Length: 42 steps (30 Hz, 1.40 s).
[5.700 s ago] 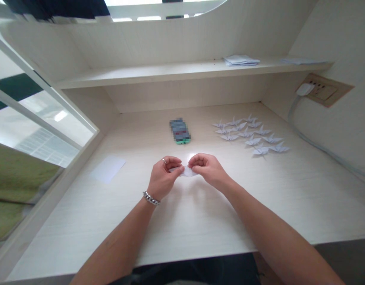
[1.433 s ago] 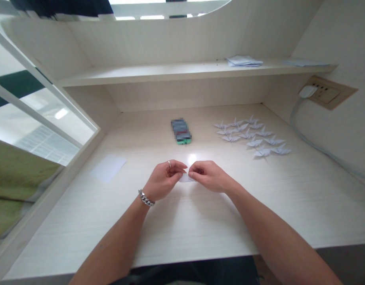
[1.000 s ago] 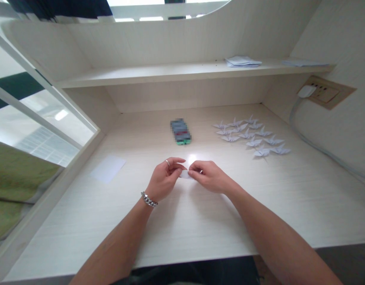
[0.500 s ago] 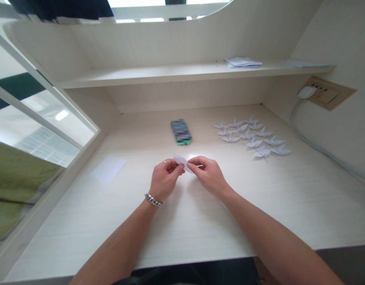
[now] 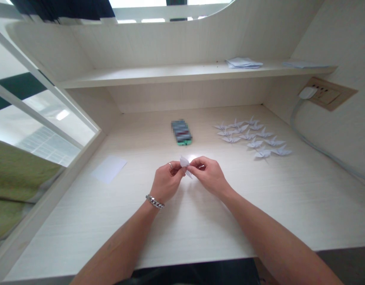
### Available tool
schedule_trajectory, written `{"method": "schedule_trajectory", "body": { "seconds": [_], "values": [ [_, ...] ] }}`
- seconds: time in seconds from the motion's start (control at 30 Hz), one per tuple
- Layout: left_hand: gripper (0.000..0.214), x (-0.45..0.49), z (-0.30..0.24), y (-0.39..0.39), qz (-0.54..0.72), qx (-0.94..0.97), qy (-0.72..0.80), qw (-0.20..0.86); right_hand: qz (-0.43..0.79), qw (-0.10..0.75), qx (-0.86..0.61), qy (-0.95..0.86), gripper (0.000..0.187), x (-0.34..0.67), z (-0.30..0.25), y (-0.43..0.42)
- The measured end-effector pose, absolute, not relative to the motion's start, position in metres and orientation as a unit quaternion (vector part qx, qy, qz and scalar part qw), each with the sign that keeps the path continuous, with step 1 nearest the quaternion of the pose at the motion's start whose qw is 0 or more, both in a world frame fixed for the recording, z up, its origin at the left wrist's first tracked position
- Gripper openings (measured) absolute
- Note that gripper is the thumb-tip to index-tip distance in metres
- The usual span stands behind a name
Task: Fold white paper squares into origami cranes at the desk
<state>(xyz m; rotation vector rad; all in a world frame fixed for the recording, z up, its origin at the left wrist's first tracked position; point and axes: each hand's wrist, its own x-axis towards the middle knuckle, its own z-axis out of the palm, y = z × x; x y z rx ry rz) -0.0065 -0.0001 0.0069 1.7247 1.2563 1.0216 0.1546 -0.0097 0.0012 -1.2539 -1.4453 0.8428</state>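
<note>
A small piece of folded white paper (image 5: pixel 184 161) is held just above the desk, between my two hands. My left hand (image 5: pixel 168 179), with a ring on one finger and a chain bracelet at the wrist, pinches its left side between thumb and fingers. On the other side, my right hand (image 5: pixel 209 174) pinches the paper with thumb and forefinger. The fingertips cover much of the folds. Several white paper cranes (image 5: pixel 255 143) stand in a cluster on the desk to the right. At the left lies a flat white paper sheet (image 5: pixel 109 168).
A phone-like object with a green edge (image 5: pixel 182 132), its face blurred, lies beyond my hands. Folded papers (image 5: pixel 243 62) rest on the shelf (image 5: pixel 170 77) above. A plug (image 5: pixel 307 93) with a grey cable (image 5: pixel 313 147) runs down the right wall.
The folded paper has turned more upright between my fingers. My left hand has shifted slightly right, closer to my right hand, which stays nearly in place.
</note>
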Motion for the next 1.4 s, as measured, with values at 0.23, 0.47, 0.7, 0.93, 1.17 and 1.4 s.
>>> {"method": "schedule_trajectory", "body": {
  "seconds": [0.23, 0.47, 0.7, 0.93, 1.17, 1.4],
  "values": [
    [0.019, -0.0054, 0.0052, -0.0007, 0.42, 0.674, 0.488, 0.361, 0.369, 0.485, -0.511, -0.606, 0.008, 0.1524, 0.0018, -0.0115],
    [0.019, -0.0021, 0.0087, -0.0028, 0.484, 0.621, 0.511, 0.346, 0.381, 0.502, -0.514, -0.583, 0.01, 0.1503, 0.0001, -0.0123],
    [0.019, -0.0031, 0.0082, -0.0028, 0.491, 0.618, 0.52, 0.327, 0.374, 0.507, -0.511, -0.585, 0.009, 0.1492, 0.0002, -0.0136],
    [0.021, -0.0034, 0.0091, -0.0034, 0.484, 0.614, 0.526, 0.336, 0.371, 0.506, -0.513, -0.586, 0.01, 0.1492, 0.0011, -0.014],
    [0.022, -0.0041, 0.0098, -0.0027, 0.476, 0.613, 0.532, 0.338, 0.37, 0.506, -0.514, -0.585, 0.011, 0.1486, 0.0004, -0.0134],
    [0.021, -0.0052, 0.0099, -0.0018, 0.455, 0.629, 0.546, 0.315, 0.365, 0.503, -0.518, -0.588, 0.011, 0.1487, 0.0004, -0.0134]
  ]
}}
